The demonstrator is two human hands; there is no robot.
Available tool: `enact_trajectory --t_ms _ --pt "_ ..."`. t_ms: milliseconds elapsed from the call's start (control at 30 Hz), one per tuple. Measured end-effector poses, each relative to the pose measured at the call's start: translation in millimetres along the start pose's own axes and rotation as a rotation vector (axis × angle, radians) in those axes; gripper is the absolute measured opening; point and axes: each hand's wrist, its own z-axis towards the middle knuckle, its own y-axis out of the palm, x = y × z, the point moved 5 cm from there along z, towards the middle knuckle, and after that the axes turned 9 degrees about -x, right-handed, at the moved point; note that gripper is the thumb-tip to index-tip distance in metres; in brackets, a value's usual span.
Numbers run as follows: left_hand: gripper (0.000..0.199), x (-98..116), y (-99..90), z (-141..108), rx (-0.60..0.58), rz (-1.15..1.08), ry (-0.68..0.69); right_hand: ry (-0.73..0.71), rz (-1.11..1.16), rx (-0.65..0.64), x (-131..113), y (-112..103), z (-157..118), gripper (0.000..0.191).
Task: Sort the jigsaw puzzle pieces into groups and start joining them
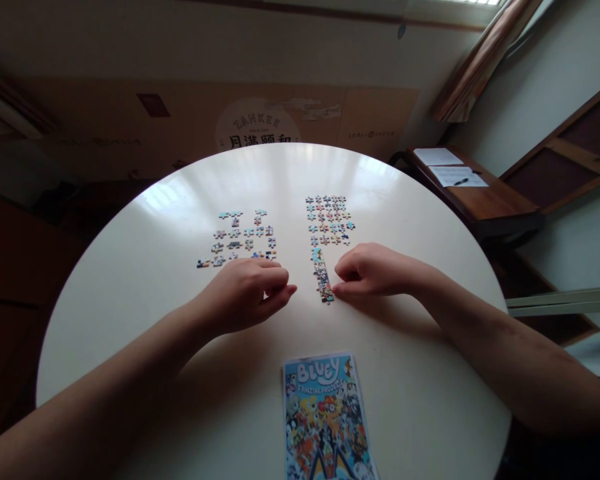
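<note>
A narrow joined strip of puzzle pieces [322, 277] lies upright in the middle of the white round table [220, 413]. At its right edge, my right hand [367, 270] has curled fingers, with the thumb tip by the strip's lower part; whether it grips a piece is hidden. My left hand [255, 290] is left of the strip, apart from it, thumb and fingers drawn together; anything between them is too small to make out. Loose pieces [235, 233] are spread beyond my left hand. Behind the strip, more loose pieces [327, 217] stand in rows.
A colourful Bluey picture sheet [325, 420] lies at the table's near side. To the right is a wooden side table [510, 200] with papers [455, 176] and a pen [461, 181]. Printed cardboard [190, 120] stands behind the round table.
</note>
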Motion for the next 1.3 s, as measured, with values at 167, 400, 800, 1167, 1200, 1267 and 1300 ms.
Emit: enact_trajectory --t_ms 167,400,800,1167,1200,1267,1300 --pt "0.037 -2 2.6 0 -0.023 -0.006 -0.008 0.015 -0.016 -0.02 -1 0 0 0.043" --pt "0.037 -3 6.0 1 -0.057 -0.021 -0.016 0.013 -0.017 -0.025 -2 -1 -1 0.043" --pt "0.038 -7 3.3 2 -0.009 -0.028 -0.031 -0.095 0.036 0.118 8 -10 -9 0.047" --pt "0.038 -6 -0.7 0 0.054 -0.102 -0.029 -0.265 0.113 0.27 -8 -19 -11 0.053" --pt "0.039 -6 -0.6 0 0.052 -0.111 -0.031 -0.266 0.118 0.277 -9 -20 -11 0.054" --pt "0.04 -7 -0.9 0 0.049 -0.128 -0.032 -0.258 0.119 0.288 -9 -20 -12 0.054" --pt "0.04 -8 -1.2 0 0.045 -0.138 -0.035 -0.251 0.119 0.296 -9 -20 -12 0.054"
